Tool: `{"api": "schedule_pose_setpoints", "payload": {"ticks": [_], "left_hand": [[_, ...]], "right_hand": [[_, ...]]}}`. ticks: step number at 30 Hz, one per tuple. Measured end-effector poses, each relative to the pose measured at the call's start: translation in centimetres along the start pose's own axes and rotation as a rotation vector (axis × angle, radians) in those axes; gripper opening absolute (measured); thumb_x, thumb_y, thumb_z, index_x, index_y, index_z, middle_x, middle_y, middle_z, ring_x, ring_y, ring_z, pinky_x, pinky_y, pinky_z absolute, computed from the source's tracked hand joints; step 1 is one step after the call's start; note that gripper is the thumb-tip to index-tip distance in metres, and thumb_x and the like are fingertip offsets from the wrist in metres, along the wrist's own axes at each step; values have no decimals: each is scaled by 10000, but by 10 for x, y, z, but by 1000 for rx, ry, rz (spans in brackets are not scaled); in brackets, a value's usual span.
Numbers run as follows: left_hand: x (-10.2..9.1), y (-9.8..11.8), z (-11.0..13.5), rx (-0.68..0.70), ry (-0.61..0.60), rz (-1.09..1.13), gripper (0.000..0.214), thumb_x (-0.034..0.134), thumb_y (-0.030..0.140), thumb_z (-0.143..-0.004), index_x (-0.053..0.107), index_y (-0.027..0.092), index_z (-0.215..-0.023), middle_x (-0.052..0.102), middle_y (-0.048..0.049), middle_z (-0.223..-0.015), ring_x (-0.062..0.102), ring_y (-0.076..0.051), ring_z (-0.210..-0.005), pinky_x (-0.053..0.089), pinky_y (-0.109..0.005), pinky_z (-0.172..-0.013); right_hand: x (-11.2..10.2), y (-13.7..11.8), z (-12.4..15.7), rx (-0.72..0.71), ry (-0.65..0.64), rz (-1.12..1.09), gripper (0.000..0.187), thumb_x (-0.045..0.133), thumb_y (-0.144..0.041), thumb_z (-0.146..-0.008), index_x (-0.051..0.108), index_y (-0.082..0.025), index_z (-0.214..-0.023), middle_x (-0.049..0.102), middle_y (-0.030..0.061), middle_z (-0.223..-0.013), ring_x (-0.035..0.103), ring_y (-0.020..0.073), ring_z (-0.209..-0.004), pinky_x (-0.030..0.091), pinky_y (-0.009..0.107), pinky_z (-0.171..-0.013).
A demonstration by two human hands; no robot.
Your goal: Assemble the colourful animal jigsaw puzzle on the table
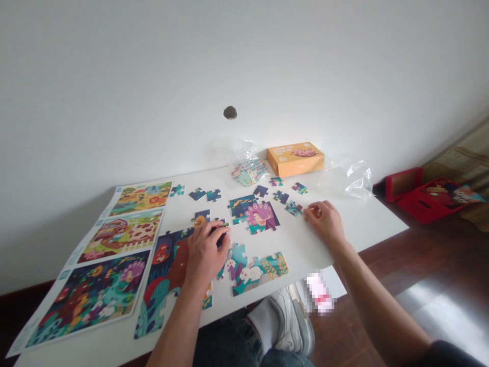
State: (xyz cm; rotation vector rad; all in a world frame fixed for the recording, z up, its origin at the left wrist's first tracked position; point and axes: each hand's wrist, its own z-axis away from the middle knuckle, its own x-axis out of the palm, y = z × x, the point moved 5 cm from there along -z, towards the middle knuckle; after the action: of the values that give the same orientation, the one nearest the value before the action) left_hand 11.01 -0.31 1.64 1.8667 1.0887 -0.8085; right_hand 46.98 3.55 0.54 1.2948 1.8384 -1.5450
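Observation:
My right hand [325, 223] pinches a puzzle piece [315, 212] with some orange on it, mostly hidden by the fingers, just above the table. My left hand [206, 248] rests with bent, parted fingers over a dark joined section [168, 257] and covers part of it. Dark pieces show under its fingertips. Between the hands lies a joined section with a purple peacock [261, 216]. Nearer me is a strip with white rabbits [250, 274]. Close to my right fingertips lies a loose teal piece [293, 208].
A printed picture sheet [121, 237] lies on the left of the white table [305, 265]. Behind the pieces are a bag of puzzle pieces [250, 171], an orange box [296, 159] and a clear plastic bag [349, 176]. A red box [428, 201] is at the far right, beyond the table.

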Motion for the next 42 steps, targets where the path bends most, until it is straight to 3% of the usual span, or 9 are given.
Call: {"api": "schedule_pose_setpoints", "payload": {"ticks": [7,14,19,23,26,33,37,39,42], "left_hand": [[2,-2,0,5,-11,-14,159,572,260,-916,721,257,-969,671,-47,-1146,616,-255,-1104,477,-432,-1017],[3,-4,1,18,-4,-21,168,562,271,-919,723,261,-964,675,-52,-1145,618,-255,-1088,486,-434,-998],[2,-1,1,6,-17,-34,168,561,258,-915,718,263,-973,669,-48,-1156,609,-262,-1103,474,-442,-1010],[2,1,2,-6,-31,-41,167,565,244,-908,716,257,-978,665,-50,-1171,602,-270,-1113,464,-455,-1016],[2,1,2,-11,-24,-37,165,567,245,-908,718,257,-973,667,-52,-1165,602,-271,-1106,465,-459,-1011],[2,4,2,-14,-35,-47,174,567,223,-901,718,257,-981,660,-60,-1151,590,-274,-1105,460,-460,-989],[1,12,4,-33,-59,-81,197,566,181,-892,707,250,-1011,653,-67,-1162,569,-280,-1139,451,-459,-973],[1,14,4,-39,-61,-84,190,576,179,-888,702,240,-1017,650,-76,-1175,569,-280,-1134,452,-455,-961],[-5,16,2,-31,7,-38,278,568,222,-916,645,216,-1183,657,-96,-1195,571,-283,-1146,444,-470,-1000]], "right_hand": [[-2,-2,-7,-56,26,-43,269,601,-427,-825,723,-203,-911,670,68,-901,594,202,-788,466,339,-758],[-7,-55,-76,-150,7,-114,190,632,-297,-817,758,-211,-930,733,35,-812,607,173,-694,461,322,-752],[43,-106,-98,-291,-151,-39,292,663,-357,-860,751,-186,-1079,733,78,-923,657,210,-834,465,317,-808],[85,-114,-88,-290,-270,119,493,689,-539,-838,726,-177,-1171,686,151,-1086,647,260,-938,465,336,-842],[96,-112,-84,-301,-309,180,469,661,-559,-858,729,-213,-1167,661,149,-1121,633,267,-975,452,350,-866],[101,-111,-90,-317,-290,81,393,720,-436,-803,668,-175,-1092,649,136,-1131,592,283,-1047,408,412,-923],[87,-115,-87,-319,-178,-238,194,643,-306,-834,651,-184,-984,676,51,-878,583,194,-786,435,328,-763],[72,-123,-78,-367,-112,-392,186,629,-312,-857,673,-191,-990,649,27,-787,550,170,-694,433,309,-697],[58,-149,-47,-579,-292,-542,194,652,-364,-890,724,-211,-984,662,23,-774,573,164,-695,458,305,-697]]}}
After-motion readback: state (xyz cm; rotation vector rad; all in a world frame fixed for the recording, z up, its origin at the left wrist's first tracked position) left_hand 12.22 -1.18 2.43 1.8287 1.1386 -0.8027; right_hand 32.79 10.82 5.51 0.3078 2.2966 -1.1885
